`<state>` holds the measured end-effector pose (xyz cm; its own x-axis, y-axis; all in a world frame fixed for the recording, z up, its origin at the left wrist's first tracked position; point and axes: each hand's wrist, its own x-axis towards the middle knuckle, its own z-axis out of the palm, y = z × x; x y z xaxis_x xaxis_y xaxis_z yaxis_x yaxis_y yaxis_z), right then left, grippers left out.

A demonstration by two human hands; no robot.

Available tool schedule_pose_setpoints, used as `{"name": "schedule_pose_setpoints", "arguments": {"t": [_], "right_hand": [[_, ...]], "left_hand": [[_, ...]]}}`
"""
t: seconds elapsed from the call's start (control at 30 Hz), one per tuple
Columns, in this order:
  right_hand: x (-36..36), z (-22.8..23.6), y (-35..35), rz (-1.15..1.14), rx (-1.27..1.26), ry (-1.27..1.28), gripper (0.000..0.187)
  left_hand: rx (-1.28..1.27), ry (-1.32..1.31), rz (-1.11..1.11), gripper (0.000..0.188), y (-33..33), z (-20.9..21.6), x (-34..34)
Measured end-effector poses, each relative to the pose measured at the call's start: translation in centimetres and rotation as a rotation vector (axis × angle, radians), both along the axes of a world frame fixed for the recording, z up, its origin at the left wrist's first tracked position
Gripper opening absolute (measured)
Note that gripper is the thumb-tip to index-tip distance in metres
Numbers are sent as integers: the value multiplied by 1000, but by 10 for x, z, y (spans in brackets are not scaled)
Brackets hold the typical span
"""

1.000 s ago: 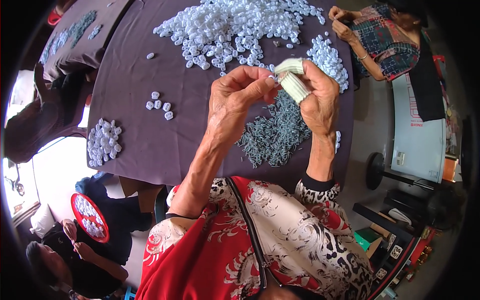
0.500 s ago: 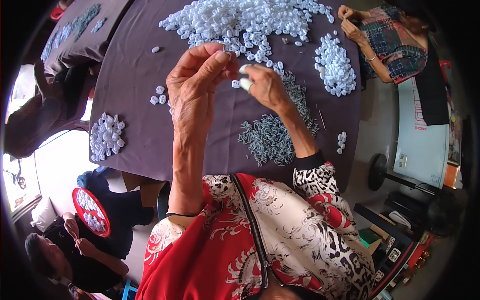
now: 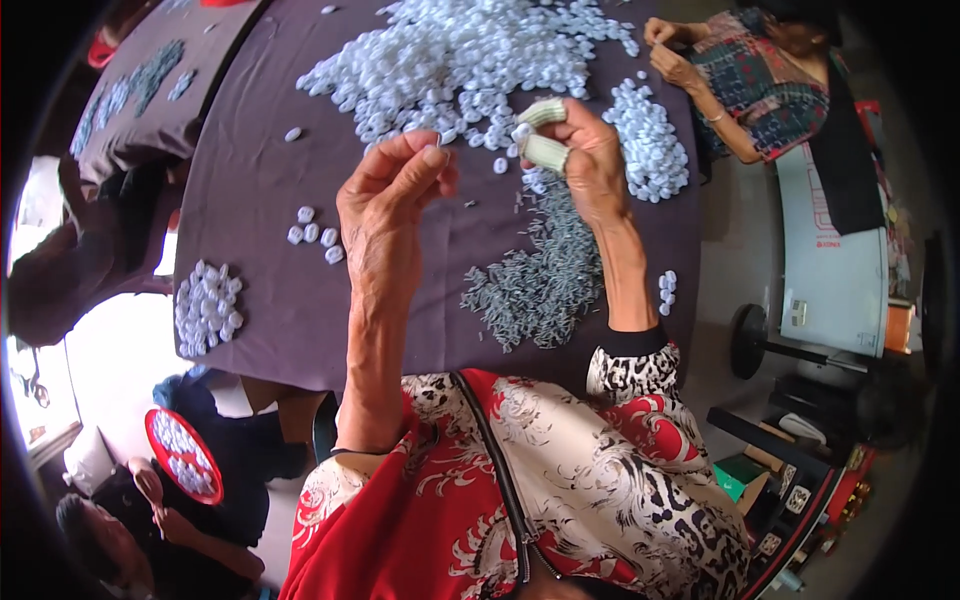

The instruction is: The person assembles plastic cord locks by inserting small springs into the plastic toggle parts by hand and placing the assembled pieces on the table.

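Observation:
My left hand (image 3: 395,190) is raised over the table, its thumb and forefinger pinched on a thin, small grey piece that looks like a screw. To its right, my right hand (image 3: 590,165) wears pale ribbed finger covers (image 3: 546,152) on the thumb and forefinger. Between those covered tips sits a small white oval plastic piece (image 3: 522,132). Beneath the right hand spreads a pile of small grey screws (image 3: 535,285). A large heap of white oval pieces (image 3: 440,70) lies beyond both hands. Several loose ones (image 3: 328,237) rest left of my left wrist.
A dark cloth (image 3: 260,150) covers the table. Smaller white piles lie at its left edge (image 3: 208,308) and far right (image 3: 647,140). A person (image 3: 750,80) works at the right side; another person (image 3: 130,530) sits lower left by a red tray (image 3: 152,425) of white pieces.
My hands have moved apart; the right went rightward and now shows a white piece between its fingertips. The left hand has come slightly nearer, still pinching. The view has shifted a little.

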<state>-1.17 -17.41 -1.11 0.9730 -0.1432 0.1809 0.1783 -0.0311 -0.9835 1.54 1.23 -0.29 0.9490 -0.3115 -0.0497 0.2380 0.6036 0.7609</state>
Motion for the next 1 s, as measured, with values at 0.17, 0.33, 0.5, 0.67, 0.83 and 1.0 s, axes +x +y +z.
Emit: {"name": "schedule_pose_setpoints", "arguments": {"t": [0.17,0.33,0.5,0.67,0.83,1.0], "right_hand": [[-34,72,5,-129,-213,-24,25],[-54,94,3,-219,-314,-116,25],[-63,101,-1,-232,-371,-201,25],[-69,106,0,-234,-348,-118,29],[-74,108,-1,-156,-289,-225,31],[-76,110,4,-166,-260,-185,26]], "left_hand": [[45,-16,-158,18,-30,20,-22],[77,-150,-231,25,-46,40,-39],[139,-236,-217,29,-50,47,-47],[188,-288,-209,27,-51,54,-51],[183,-356,-206,28,-49,53,-54],[133,-349,-218,29,-49,53,-56]]}}
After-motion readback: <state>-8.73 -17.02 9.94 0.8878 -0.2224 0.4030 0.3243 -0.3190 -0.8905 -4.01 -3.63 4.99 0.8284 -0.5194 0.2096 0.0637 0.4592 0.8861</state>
